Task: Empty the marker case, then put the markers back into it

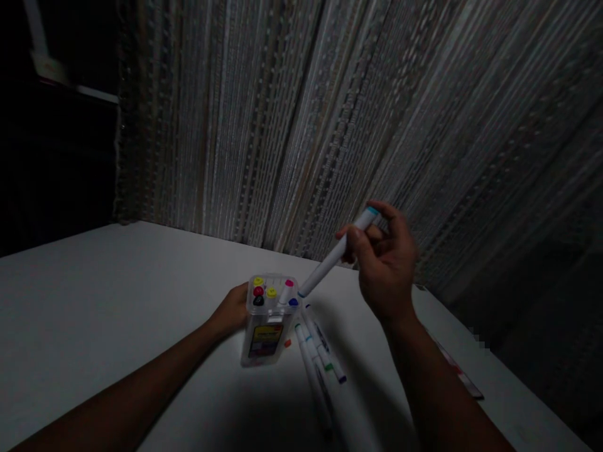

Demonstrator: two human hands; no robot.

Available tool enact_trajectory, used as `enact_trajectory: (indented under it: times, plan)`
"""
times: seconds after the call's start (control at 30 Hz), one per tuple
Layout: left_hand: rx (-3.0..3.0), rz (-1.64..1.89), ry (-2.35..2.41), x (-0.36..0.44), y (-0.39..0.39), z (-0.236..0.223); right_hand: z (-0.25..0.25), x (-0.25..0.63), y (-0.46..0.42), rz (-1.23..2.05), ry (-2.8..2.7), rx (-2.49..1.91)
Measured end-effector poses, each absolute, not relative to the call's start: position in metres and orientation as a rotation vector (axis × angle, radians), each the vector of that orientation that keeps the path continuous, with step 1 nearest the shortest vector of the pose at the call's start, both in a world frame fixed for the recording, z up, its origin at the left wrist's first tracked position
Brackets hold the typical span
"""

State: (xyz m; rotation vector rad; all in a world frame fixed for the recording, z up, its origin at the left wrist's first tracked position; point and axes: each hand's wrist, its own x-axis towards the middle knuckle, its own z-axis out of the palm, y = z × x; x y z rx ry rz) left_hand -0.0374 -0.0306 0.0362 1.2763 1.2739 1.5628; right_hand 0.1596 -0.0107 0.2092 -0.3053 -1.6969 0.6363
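Note:
A clear plastic marker case [266, 333] stands upright on the white table, with several markers inside showing yellow, red, black, pink and blue ends. My left hand [234, 309] is at the left side of the case, its fingers hidden behind it. In my right hand [387, 263] a white marker [332, 256] with light blue ends is pinched, slanting down to the left. Its lower tip is close to the case's top right rim; whether they touch I cannot tell. Several loose white markers [315, 351] lie right of the case.
A small orange piece [287, 343] lies beside the case. At the table's right edge is a flat, partly hidden item [464, 380]. Behind the white table [141, 276] hangs a string curtain [264, 125]. The room is dim, and the left background is dark.

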Motion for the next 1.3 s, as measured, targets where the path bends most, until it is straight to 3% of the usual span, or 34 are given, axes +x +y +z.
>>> enact_trajectory:
  times: [0.17,0.4,1.3]
  plan:
    - [1.306,1.536,1.298,-0.03,-0.043,0.061,0.196,0.131,-0.019,0.687,-1.859,-0.301]
    - [1.276,1.6,1.242,-0.028,-0.043,0.062,0.169,0.116,-0.024,0.708,-2.06,-0.389]
    - [1.303,1.579,1.265,-0.033,-0.038,0.055,0.17,0.111,-0.028,0.16,-2.642,-0.614]
